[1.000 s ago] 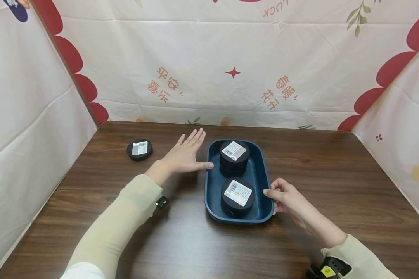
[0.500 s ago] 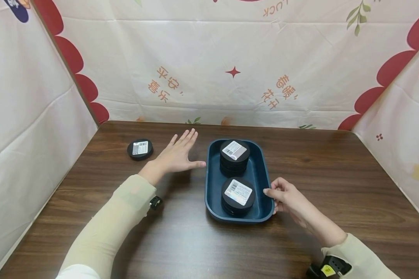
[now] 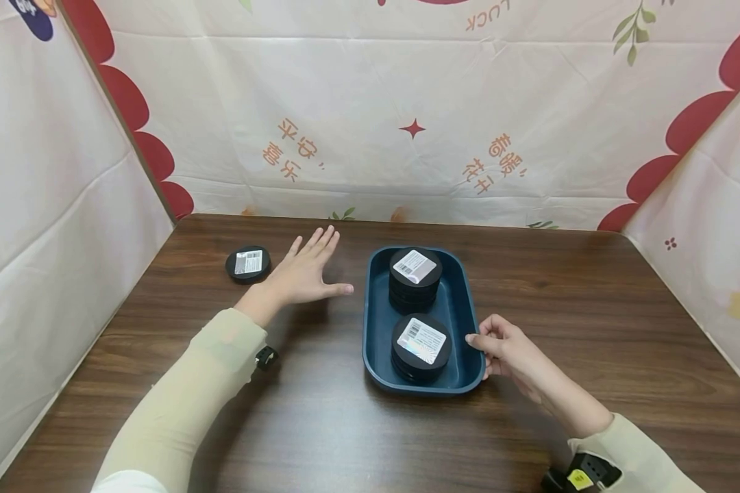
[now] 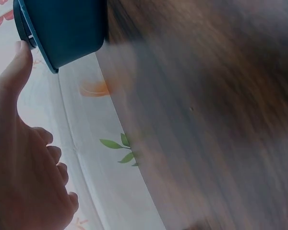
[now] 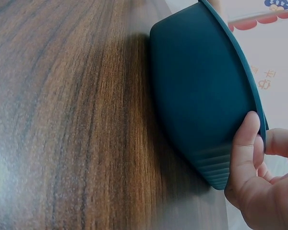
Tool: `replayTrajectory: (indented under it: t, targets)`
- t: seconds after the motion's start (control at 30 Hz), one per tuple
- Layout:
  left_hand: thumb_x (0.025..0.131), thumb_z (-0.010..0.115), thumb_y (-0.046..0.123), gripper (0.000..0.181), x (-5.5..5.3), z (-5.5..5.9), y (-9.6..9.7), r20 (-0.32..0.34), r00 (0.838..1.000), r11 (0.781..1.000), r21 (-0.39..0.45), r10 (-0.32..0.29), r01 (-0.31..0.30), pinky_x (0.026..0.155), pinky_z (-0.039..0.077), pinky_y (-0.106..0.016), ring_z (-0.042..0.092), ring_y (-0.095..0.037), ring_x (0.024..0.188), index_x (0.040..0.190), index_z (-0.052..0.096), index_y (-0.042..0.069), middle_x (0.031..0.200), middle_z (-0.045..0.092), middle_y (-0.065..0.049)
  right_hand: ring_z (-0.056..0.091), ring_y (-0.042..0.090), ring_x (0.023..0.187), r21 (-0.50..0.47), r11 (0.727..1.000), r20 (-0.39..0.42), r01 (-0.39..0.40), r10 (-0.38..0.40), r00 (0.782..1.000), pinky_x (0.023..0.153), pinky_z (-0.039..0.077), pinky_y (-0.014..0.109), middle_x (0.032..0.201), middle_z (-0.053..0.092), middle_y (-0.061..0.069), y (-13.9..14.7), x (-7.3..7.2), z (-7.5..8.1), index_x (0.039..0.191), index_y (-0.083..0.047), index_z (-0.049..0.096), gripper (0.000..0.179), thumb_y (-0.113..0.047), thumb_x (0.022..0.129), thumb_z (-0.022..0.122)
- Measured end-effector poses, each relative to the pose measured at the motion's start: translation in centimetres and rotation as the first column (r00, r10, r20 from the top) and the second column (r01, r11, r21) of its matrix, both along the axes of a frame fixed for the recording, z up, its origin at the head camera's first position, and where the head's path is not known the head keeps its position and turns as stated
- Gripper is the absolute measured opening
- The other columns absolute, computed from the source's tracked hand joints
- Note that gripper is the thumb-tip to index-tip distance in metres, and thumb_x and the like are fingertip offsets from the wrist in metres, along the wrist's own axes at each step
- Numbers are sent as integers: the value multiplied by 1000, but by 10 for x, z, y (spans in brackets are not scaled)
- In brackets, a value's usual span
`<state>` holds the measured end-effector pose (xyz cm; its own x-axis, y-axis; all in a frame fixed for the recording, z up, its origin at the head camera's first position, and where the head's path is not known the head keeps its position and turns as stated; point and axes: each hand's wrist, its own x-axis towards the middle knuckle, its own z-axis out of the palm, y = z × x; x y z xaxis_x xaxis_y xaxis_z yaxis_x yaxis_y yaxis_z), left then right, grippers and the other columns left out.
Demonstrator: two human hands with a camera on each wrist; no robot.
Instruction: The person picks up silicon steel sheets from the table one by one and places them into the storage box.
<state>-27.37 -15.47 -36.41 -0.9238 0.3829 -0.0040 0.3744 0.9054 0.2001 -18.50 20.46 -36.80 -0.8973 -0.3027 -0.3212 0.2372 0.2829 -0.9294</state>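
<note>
A dark blue tray (image 3: 376,342) stands on the table, with two stacks of round black tins inside. The rear stack (image 3: 414,274) looks taller than the front stack (image 3: 421,349); white barcode labels show on top. My right hand (image 3: 506,349) pinches the tray's right rim between thumb and fingers, also seen close up in the right wrist view (image 5: 259,177). My left hand (image 3: 299,274) hovers left of the tray with fingers spread and straight, holding nothing. A single black tin (image 3: 248,264) lies on the table just left of it.
The brown wooden table (image 3: 321,424) runs back to a white printed cloth (image 3: 358,89) hanging behind it. Similar cloths hang at the left (image 3: 49,205) and right (image 3: 709,226) sides.
My left hand has moved left, away from the tray's left rim and nearer to the single tin. The right hand and the tray have stayed in place.
</note>
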Motion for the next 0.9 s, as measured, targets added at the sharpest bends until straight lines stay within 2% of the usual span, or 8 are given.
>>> replayTrajectory:
  t: [0.27,0.47,0.67,0.9]
  targets:
    - [82,48,69,100,0,0,-9,5,1000,1000,13,12,-12,113,-4,-47,-4,-21,143,150,1,13,156,-2,-6,49,12,55,1,1000,3,1,-1,1000,53,50,28,70,47,4,0,0,0,91,-4,39,20,-15,92,56]
    - [81,42,74,101,2,1,-12,-7,1000,1000,-8,1,-1,113,-2,-48,-5,-21,142,150,-1,14,156,-3,-5,49,12,55,2,1000,4,0,0,1000,53,50,28,70,47,4,0,0,0,92,-4,40,20,-16,93,56]
    - [83,47,67,99,0,-1,-18,-6,1000,1000,-5,14,-14,113,-4,-48,-6,-21,142,150,-2,13,156,-6,-3,49,12,56,8,1000,8,5,-5,1000,53,49,27,71,47,4,0,0,0,92,-4,40,20,-16,93,55]
    - [83,47,69,100,0,-2,-25,-1,1000,1000,-1,25,-25,112,-6,-48,-5,-23,142,150,-2,12,156,-6,-5,48,12,57,3,1000,4,6,-6,1000,53,49,27,70,46,4,-1,0,1,91,-4,40,19,-15,92,55]
